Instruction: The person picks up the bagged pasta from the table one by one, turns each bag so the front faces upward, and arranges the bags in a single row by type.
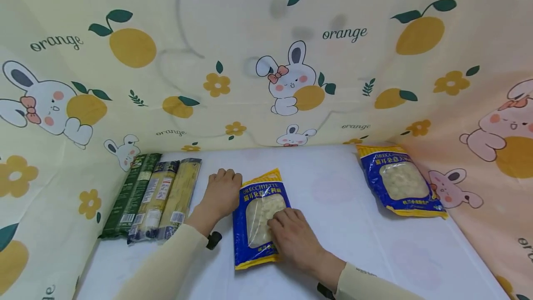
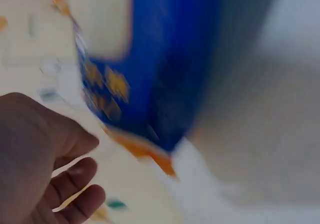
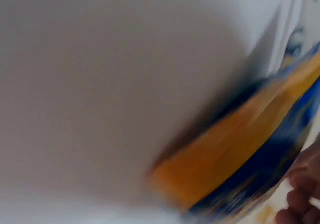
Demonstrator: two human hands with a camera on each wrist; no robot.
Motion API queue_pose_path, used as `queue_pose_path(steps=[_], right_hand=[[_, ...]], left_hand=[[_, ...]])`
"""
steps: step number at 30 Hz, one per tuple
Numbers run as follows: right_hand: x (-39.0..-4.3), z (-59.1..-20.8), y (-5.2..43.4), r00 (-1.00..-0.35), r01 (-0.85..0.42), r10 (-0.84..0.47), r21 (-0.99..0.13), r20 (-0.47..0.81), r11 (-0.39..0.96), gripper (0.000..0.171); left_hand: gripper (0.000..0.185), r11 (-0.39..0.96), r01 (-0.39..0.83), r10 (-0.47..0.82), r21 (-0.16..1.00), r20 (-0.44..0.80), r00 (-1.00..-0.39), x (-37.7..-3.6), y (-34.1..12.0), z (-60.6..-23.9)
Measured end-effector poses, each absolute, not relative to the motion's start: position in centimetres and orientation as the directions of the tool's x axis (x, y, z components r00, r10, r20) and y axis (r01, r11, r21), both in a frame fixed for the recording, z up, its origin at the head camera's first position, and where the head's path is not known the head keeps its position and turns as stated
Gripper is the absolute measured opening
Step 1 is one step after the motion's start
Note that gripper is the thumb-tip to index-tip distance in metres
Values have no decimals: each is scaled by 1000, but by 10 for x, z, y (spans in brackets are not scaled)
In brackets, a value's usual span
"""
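A blue-and-yellow bag of orecchiette (image 1: 266, 219), with a see-through window full of pale pasta, lies at the middle front of the table. My left hand (image 1: 222, 191) is beside its upper left edge. The left wrist view shows the thumb and loosely bent fingers (image 2: 82, 176) close to the bag, with nothing visible between them. My right hand (image 1: 293, 237) holds the bag's lower right side, fingers curled over its edge. In the right wrist view the blurred bag (image 3: 225, 159) hides part of that hand.
Another orecchiette bag (image 1: 401, 182) lies at the back right. At the left are a dark green pack (image 1: 131, 198) and two packs of long pasta (image 1: 154, 198), side by side. A printed curtain (image 1: 250, 82) hangs behind the white table (image 1: 329, 189).
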State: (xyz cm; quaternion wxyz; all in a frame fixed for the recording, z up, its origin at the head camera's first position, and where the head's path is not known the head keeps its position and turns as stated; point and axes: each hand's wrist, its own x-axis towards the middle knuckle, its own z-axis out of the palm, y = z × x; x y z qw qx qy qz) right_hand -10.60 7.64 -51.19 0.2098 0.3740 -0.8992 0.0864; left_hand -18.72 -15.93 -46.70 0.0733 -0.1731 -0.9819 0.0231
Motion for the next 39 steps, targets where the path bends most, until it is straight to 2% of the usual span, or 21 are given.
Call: queue_pose_path(steps=[2, 5, 7, 9, 11, 17, 23, 31, 36, 39], right_hand=[[-112, -515, 85, -722, -626, -571, -17, 392, 780, 23], [-116, -516, 88, -800, -562, -549, 18, 242, 827, 50], [-115, -516, 84, -799, -582, -581, 48, 153, 812, 61], [-114, -516, 78, -782, -613, -617, 64, 88, 787, 66], [-112, -517, 74, -777, -625, -627, 56, 53, 779, 70], [-114, -521, 78, -814, -579, -579, 18, 47, 815, 71], [-121, -521, 93, -830, -556, -556, 2, 50, 831, 73], [-128, -518, 116, -859, -508, -506, -9, 72, 861, 73], [-137, -518, 142, -883, -466, -464, -20, 69, 885, 71], [-144, -519, 160, -896, -443, -440, -40, 65, 896, 70]], left_hand=[[20, 914, 400, 404, -61, 169, -899, -174, -149, -468], [45, 878, 479, 476, -4, 116, -872, -153, -138, -472], [66, 872, 486, 485, 53, 31, -874, -141, -133, -474], [83, 878, 470, 476, 95, -51, -878, -132, -132, -475], [90, 882, 454, 467, 125, -107, -878, -125, -133, -476], [95, 861, 468, 498, 202, -143, -855, -109, -144, -489], [105, 835, 501, 537, 228, -137, -832, -99, -147, -516], [102, 804, 554, 580, 216, -78, -811, -115, -125, -525], [102, 789, 576, 603, 215, -85, -793, -134, -97, -526], [102, 790, 588, 607, 175, -88, -790, -147, -76, -526]])
